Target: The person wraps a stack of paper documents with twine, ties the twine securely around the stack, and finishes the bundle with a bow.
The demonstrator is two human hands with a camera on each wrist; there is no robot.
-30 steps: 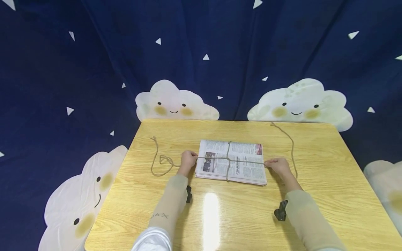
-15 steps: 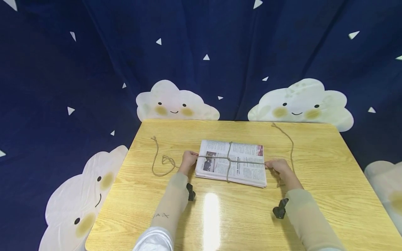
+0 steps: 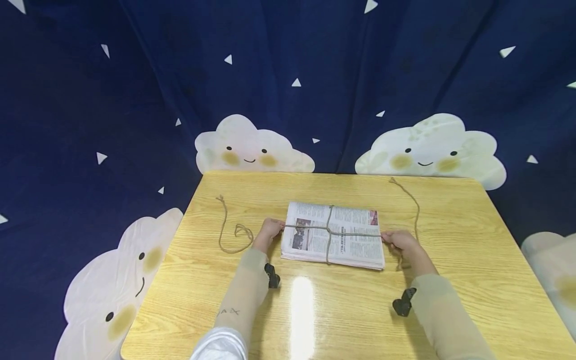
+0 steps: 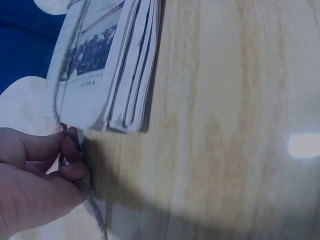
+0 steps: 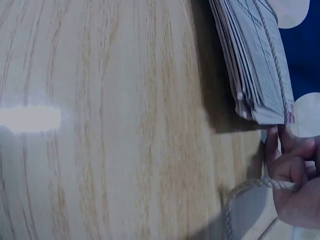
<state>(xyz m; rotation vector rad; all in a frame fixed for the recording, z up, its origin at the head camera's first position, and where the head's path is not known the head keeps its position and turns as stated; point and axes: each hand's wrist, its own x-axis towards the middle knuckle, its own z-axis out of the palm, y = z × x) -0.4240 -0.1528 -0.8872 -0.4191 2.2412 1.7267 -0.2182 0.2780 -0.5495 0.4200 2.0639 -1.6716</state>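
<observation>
A folded stack of newspapers (image 3: pixel 310 215) lies on the wooden table, a brown rope (image 3: pixel 355 234) crossing over its top face. At the stack's left edge my left hand (image 3: pixel 270 231) pinches the rope between thumb and fingers, and the tail trails down past the palm in the left wrist view. On the opposite edge my right hand (image 3: pixel 402 241) holds the rope with curled fingers. From that hand (image 5: pixel 297 172) a loose length hangs toward the table in the right wrist view. The rope's run under the stack is hidden.
One loose rope end (image 3: pixel 222 222) curls on the table to the left. Another rope end (image 3: pixel 416 207) runs toward the far edge at the right. Black wrist cameras (image 3: pixel 272 276) sit on both forearms. A dark blue curtain (image 3: pixel 288 45) with clouds hangs behind the table.
Both hands keep hold of the rope. The newspaper stack has shifted slightly right and nearer. Loose rope at the left has drawn in, its small loop opening into a hook shape.
</observation>
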